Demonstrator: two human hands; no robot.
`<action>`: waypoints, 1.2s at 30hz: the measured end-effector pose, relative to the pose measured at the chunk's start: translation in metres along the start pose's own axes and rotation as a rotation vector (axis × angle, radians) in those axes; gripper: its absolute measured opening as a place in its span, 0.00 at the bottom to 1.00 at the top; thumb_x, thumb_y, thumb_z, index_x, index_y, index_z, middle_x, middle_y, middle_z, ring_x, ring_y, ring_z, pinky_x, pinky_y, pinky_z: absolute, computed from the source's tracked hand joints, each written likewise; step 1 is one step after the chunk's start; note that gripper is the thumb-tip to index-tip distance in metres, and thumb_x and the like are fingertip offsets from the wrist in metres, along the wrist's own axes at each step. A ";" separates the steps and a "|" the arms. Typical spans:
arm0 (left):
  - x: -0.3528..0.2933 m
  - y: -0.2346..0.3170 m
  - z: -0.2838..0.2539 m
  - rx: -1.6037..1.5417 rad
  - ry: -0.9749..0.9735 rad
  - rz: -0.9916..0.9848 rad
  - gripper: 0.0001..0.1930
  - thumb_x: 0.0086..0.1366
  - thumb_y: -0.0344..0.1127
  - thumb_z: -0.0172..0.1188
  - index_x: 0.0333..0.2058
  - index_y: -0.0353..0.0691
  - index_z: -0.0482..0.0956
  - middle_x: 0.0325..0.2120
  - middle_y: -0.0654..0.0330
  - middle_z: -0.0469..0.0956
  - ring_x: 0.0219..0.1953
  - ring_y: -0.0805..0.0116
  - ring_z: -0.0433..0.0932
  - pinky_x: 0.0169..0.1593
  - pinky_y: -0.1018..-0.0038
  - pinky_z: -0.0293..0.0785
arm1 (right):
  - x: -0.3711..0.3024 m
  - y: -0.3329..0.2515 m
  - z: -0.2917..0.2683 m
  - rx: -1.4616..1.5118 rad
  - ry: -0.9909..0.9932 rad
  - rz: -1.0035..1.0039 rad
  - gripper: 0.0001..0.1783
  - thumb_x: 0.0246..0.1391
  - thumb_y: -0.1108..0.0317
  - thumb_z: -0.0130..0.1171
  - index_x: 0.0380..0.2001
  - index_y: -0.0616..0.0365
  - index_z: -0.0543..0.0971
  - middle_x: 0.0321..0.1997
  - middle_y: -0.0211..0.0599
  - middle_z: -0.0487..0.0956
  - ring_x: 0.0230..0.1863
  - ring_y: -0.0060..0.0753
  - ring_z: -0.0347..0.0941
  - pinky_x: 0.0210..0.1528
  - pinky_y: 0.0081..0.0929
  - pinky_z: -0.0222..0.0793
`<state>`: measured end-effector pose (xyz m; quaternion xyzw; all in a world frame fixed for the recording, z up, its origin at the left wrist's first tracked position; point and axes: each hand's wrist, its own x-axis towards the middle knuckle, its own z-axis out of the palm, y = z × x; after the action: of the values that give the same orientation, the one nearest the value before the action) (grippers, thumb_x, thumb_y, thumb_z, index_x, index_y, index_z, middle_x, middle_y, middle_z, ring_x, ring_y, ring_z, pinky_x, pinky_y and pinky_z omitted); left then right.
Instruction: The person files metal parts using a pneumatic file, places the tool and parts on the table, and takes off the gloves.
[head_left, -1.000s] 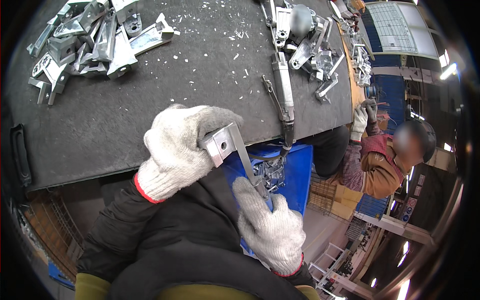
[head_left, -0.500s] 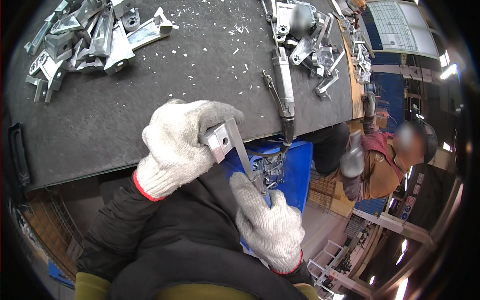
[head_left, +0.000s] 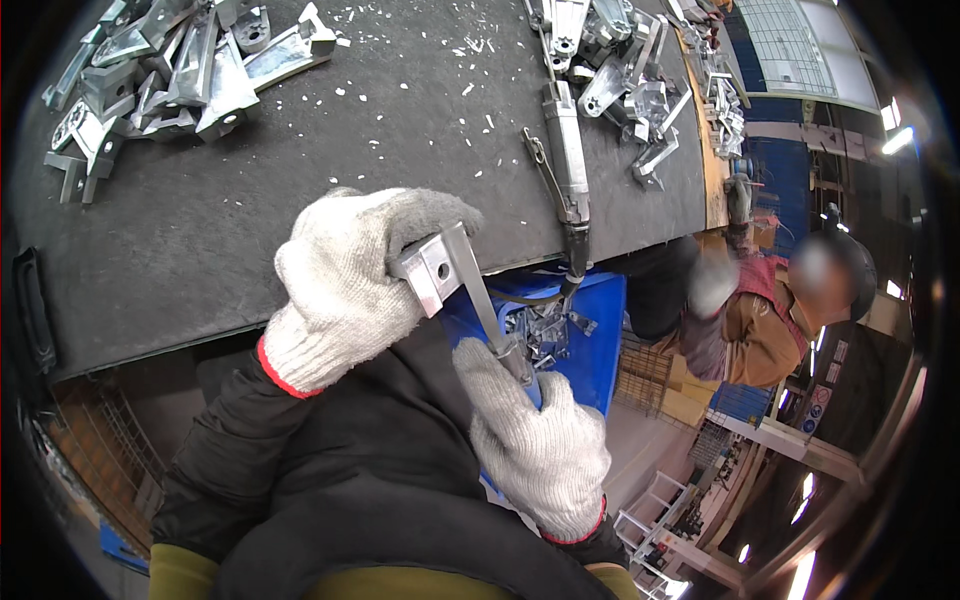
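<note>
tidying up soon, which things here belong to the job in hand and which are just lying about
Job in hand:
holed metal piece, left hand
flat metal strip, right hand

Apparently just lying or standing about:
left parts pile
right parts pile
cylindrical tool
blue bin

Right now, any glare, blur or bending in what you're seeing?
Head view: fisheye bends the edge of the upper-right pale panel, corners go black; same view: a ceiling lamp burns out white; same view: a co-worker's lower gloved hand is blurred, your metal part fairly crisp.
</note>
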<state>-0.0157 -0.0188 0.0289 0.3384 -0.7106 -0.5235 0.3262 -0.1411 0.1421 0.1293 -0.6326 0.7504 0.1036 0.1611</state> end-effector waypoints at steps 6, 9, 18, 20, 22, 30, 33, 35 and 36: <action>0.001 0.001 0.000 0.043 0.025 0.081 0.13 0.59 0.21 0.67 0.44 0.31 0.84 0.40 0.53 0.87 0.42 0.68 0.86 0.49 0.71 0.82 | 0.000 -0.001 -0.002 0.021 0.067 -0.010 0.38 0.51 0.70 0.62 0.65 0.24 0.75 0.42 0.31 0.83 0.23 0.38 0.77 0.21 0.39 0.78; 0.001 0.001 0.000 0.010 -0.005 0.066 0.13 0.59 0.21 0.66 0.45 0.31 0.84 0.41 0.52 0.87 0.42 0.67 0.86 0.50 0.71 0.82 | 0.000 -0.001 -0.005 0.010 0.032 0.017 0.38 0.51 0.70 0.62 0.65 0.24 0.74 0.45 0.31 0.83 0.25 0.39 0.78 0.22 0.40 0.79; 0.001 -0.001 0.001 -0.079 -0.025 0.023 0.14 0.60 0.21 0.64 0.45 0.30 0.83 0.42 0.53 0.87 0.42 0.68 0.86 0.50 0.73 0.81 | 0.003 -0.002 -0.001 0.050 0.005 0.016 0.31 0.49 0.69 0.67 0.60 0.37 0.80 0.57 0.19 0.82 0.32 0.45 0.78 0.30 0.39 0.80; 0.001 0.000 -0.001 -0.021 0.022 0.104 0.14 0.60 0.21 0.63 0.46 0.30 0.83 0.41 0.53 0.87 0.43 0.68 0.85 0.50 0.73 0.81 | 0.003 -0.002 -0.001 0.057 0.015 0.026 0.32 0.49 0.69 0.67 0.60 0.37 0.80 0.57 0.18 0.82 0.32 0.44 0.78 0.30 0.39 0.80; 0.000 0.002 -0.002 0.060 -0.017 0.078 0.14 0.60 0.21 0.63 0.45 0.30 0.84 0.41 0.53 0.87 0.43 0.67 0.86 0.51 0.73 0.81 | 0.003 -0.002 -0.003 0.120 0.054 -0.068 0.39 0.49 0.71 0.63 0.66 0.26 0.74 0.54 0.30 0.83 0.28 0.40 0.79 0.24 0.40 0.80; -0.002 -0.002 -0.004 -0.278 -0.021 -0.030 0.12 0.59 0.24 0.67 0.43 0.30 0.85 0.39 0.55 0.86 0.40 0.66 0.84 0.47 0.72 0.80 | 0.012 0.015 0.007 0.417 0.139 0.192 0.52 0.50 0.58 0.72 0.76 0.38 0.57 0.46 0.57 0.78 0.39 0.59 0.81 0.39 0.47 0.81; -0.003 -0.005 -0.009 -0.374 -0.001 -0.063 0.12 0.57 0.25 0.69 0.41 0.32 0.87 0.38 0.53 0.85 0.38 0.63 0.82 0.45 0.70 0.77 | 0.030 0.023 0.023 0.490 0.229 0.133 0.59 0.48 0.58 0.73 0.78 0.46 0.49 0.55 0.63 0.75 0.45 0.64 0.80 0.46 0.48 0.80; -0.003 -0.007 -0.012 -0.097 0.003 0.142 0.13 0.55 0.25 0.68 0.41 0.31 0.86 0.29 0.56 0.85 0.32 0.65 0.85 0.38 0.73 0.78 | 0.041 0.025 0.029 0.530 0.289 0.054 0.62 0.48 0.59 0.73 0.78 0.50 0.45 0.59 0.66 0.73 0.48 0.65 0.79 0.50 0.48 0.79; -0.004 -0.008 -0.011 -0.291 -0.023 0.014 0.13 0.56 0.25 0.66 0.41 0.30 0.86 0.29 0.54 0.85 0.33 0.65 0.84 0.39 0.72 0.78 | 0.047 0.025 0.031 0.545 0.260 0.079 0.62 0.48 0.60 0.73 0.78 0.51 0.45 0.61 0.66 0.72 0.49 0.65 0.79 0.51 0.47 0.78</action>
<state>-0.0029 -0.0228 0.0239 0.2765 -0.6331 -0.6226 0.3675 -0.1695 0.1144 0.0821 -0.5441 0.7891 -0.1772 0.2235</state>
